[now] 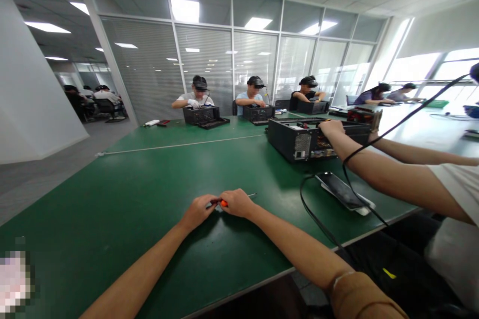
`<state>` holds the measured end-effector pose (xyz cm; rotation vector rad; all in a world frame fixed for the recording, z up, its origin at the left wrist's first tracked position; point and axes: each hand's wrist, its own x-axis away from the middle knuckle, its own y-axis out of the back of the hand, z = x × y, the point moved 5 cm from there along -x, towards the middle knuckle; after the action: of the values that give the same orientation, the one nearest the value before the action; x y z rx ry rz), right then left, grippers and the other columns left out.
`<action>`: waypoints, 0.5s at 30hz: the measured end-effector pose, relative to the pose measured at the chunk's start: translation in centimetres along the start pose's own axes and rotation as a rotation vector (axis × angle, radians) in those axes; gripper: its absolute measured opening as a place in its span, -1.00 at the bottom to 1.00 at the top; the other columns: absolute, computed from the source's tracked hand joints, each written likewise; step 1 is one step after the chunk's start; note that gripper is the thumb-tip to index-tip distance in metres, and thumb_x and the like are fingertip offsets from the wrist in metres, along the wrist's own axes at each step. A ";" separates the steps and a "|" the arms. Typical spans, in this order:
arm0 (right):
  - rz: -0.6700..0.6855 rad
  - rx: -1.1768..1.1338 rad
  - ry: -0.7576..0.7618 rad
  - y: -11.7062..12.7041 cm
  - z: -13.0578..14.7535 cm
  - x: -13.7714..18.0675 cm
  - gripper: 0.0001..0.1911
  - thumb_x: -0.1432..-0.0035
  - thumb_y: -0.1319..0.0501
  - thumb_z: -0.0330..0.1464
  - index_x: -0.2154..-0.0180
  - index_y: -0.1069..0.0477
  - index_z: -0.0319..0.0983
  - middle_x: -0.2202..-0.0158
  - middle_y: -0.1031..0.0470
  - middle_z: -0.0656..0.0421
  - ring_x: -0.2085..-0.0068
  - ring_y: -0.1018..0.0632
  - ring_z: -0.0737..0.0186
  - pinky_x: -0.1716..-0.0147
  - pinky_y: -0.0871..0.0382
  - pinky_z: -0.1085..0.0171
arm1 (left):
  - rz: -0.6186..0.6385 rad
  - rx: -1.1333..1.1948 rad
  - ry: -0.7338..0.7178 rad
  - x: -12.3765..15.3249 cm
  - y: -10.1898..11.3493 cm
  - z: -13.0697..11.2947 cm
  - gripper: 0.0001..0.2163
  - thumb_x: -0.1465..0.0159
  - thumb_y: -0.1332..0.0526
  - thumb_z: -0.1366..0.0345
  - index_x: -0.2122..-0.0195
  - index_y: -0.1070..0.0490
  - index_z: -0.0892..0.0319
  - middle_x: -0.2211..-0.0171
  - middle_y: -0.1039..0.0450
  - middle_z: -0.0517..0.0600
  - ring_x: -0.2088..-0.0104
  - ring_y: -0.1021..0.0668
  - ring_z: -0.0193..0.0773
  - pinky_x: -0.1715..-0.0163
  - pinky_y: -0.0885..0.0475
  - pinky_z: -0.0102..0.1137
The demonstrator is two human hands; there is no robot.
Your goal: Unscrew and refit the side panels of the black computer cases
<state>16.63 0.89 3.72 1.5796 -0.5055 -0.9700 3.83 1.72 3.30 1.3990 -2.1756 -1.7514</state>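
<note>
Both my hands rest on the green table (157,199) and meet around a small screwdriver (223,203) with an orange handle. My left hand (198,211) is closed on the handle end. My right hand (236,202) is closed over the middle of the tool, and the thin metal shaft (250,195) sticks out to the right of it, lying low over the table.
To my right a co-worker's arms (374,164) reach into an open black computer case (299,137). A phone (344,192) and a black cable (322,224) lie beside them. Across the table, three seated people work on black cases (200,114).
</note>
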 end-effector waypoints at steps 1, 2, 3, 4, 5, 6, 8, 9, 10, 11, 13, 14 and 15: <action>0.005 0.015 0.010 0.2 0.0 0.0 -0.74 -0.13 0.00 -0.25 0.24 -0.34 -0.24 0.27 -0.45 0.12 0.27 -0.46 0.24 0.35 -0.20 0.34 | 0.002 -0.007 0.001 0.1 -0.1 0.1 -0.83 -0.17 -0.06 0.33 0.23 -0.37 0.16 0.30 -0.45 -0.02 0.27 -0.47 -0.31 0.19 -0.36 -0.39; 0.013 0.030 0.020 0.4 0.1 0.1 -0.74 -0.13 0.00 -0.24 0.24 -0.33 -0.24 0.26 -0.45 0.12 0.27 -0.46 0.23 0.36 -0.21 0.34 | 0.002 -0.017 -0.002 0.1 -0.1 0.3 -0.81 -0.17 -0.05 0.35 0.21 -0.36 0.16 0.28 -0.44 -0.01 0.25 -0.47 -0.30 0.17 -0.35 -0.38; 0.025 0.044 0.031 0.6 0.1 0.2 -0.73 -0.13 0.00 -0.24 0.23 -0.33 -0.24 0.26 -0.45 0.12 0.28 -0.46 0.23 0.37 -0.21 0.34 | -0.004 -0.029 -0.009 0.1 0.0 0.5 -0.79 -0.16 -0.04 0.38 0.20 -0.35 0.16 0.25 -0.43 0.00 0.22 -0.46 -0.29 0.13 -0.34 -0.37; 0.042 0.060 0.046 0.8 0.2 0.2 -0.73 -0.12 0.00 -0.23 0.23 -0.33 -0.24 0.25 -0.45 0.11 0.28 -0.46 0.22 0.38 -0.21 0.34 | -0.019 -0.045 -0.014 -0.1 0.3 0.7 -0.77 -0.15 -0.03 0.41 0.18 -0.35 0.17 0.21 -0.42 0.01 0.18 -0.44 -0.28 0.10 -0.32 -0.35; 0.063 0.077 0.064 1.0 0.4 0.3 -0.72 -0.12 0.00 -0.23 0.23 -0.33 -0.24 0.25 -0.44 0.10 0.28 -0.46 0.22 0.39 -0.22 0.33 | -0.047 -0.062 -0.014 -0.4 0.7 0.9 -0.75 -0.13 -0.02 0.43 0.17 -0.34 0.17 0.18 -0.41 0.02 0.14 -0.43 -0.26 0.06 -0.30 -0.34; 0.085 0.094 0.083 1.1 0.5 0.3 -0.72 -0.12 0.00 -0.23 0.24 -0.33 -0.25 0.26 -0.45 0.10 0.29 -0.47 0.21 0.40 -0.22 0.33 | -0.087 -0.082 -0.007 -0.9 1.3 1.0 -0.73 -0.12 -0.01 0.46 0.17 -0.34 0.18 0.16 -0.39 0.03 0.11 -0.41 -0.25 0.04 -0.29 -0.32; 0.128 0.121 0.120 1.1 1.0 0.4 -0.73 -0.12 0.00 -0.23 0.25 -0.34 -0.25 0.28 -0.45 0.09 0.31 -0.47 0.21 0.42 -0.23 0.32 | -0.188 -0.120 0.009 -2.9 2.7 0.7 -0.72 -0.11 0.01 0.47 0.17 -0.34 0.20 0.15 -0.38 0.04 0.10 -0.40 -0.24 0.02 -0.27 -0.31; 0.144 0.132 0.138 1.1 1.2 0.4 -0.73 -0.13 0.01 -0.24 0.25 -0.34 -0.24 0.27 -0.45 0.09 0.32 -0.48 0.21 0.42 -0.23 0.32 | -0.238 -0.138 0.008 -4.4 3.4 0.1 -0.72 -0.12 0.01 0.46 0.16 -0.34 0.21 0.14 -0.37 0.05 0.09 -0.39 -0.24 0.02 -0.27 -0.31; 0.156 0.140 0.158 1.0 1.5 0.5 -0.73 -0.13 0.01 -0.24 0.24 -0.34 -0.24 0.27 -0.45 0.09 0.33 -0.48 0.21 0.42 -0.24 0.32 | -0.272 -0.158 -0.006 -6.2 4.0 -0.8 -0.72 -0.14 0.02 0.45 0.14 -0.33 0.21 0.13 -0.35 0.05 0.08 -0.38 -0.24 0.01 -0.26 -0.31; 0.165 0.146 0.181 0.9 1.8 0.5 -0.73 -0.13 0.01 -0.25 0.23 -0.33 -0.24 0.27 -0.45 0.09 0.33 -0.48 0.21 0.43 -0.24 0.31 | -0.290 -0.181 -0.033 -8.2 4.2 -2.0 -0.72 -0.15 0.02 0.43 0.11 -0.31 0.21 0.10 -0.33 0.05 0.05 -0.37 -0.24 -0.01 -0.25 -0.31; 0.171 0.154 0.235 0.7 2.5 0.7 -0.73 -0.13 0.01 -0.24 0.23 -0.33 -0.24 0.27 -0.45 0.09 0.34 -0.48 0.21 0.44 -0.25 0.31 | -0.253 -0.250 -0.120 -12.9 3.8 -4.9 -0.68 -0.18 0.00 0.37 0.04 -0.25 0.23 0.02 -0.27 0.08 -0.01 -0.31 -0.23 -0.05 -0.19 -0.32; 0.167 0.155 0.263 0.7 2.8 0.8 -0.73 -0.13 0.01 -0.23 0.24 -0.32 -0.24 0.27 -0.45 0.10 0.34 -0.48 0.21 0.45 -0.25 0.31 | -0.223 -0.297 -0.160 -15.3 3.3 -6.3 -0.66 -0.18 -0.02 0.32 0.01 -0.22 0.27 0.00 -0.24 0.11 -0.03 -0.29 -0.21 -0.07 -0.16 -0.32; 0.159 0.154 0.287 0.7 3.1 0.9 -0.73 -0.13 0.01 -0.23 0.24 -0.32 -0.24 0.27 -0.45 0.10 0.35 -0.48 0.21 0.47 -0.25 0.30 | -0.181 -0.352 -0.192 -17.6 2.5 -7.6 -0.61 -0.17 -0.04 0.26 -0.01 -0.19 0.32 -0.01 -0.23 0.16 -0.05 -0.27 -0.18 -0.08 -0.13 -0.30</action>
<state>14.82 -1.84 4.12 1.7528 -0.5040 -0.5830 16.78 6.91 16.73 1.4240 -1.7365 -2.2810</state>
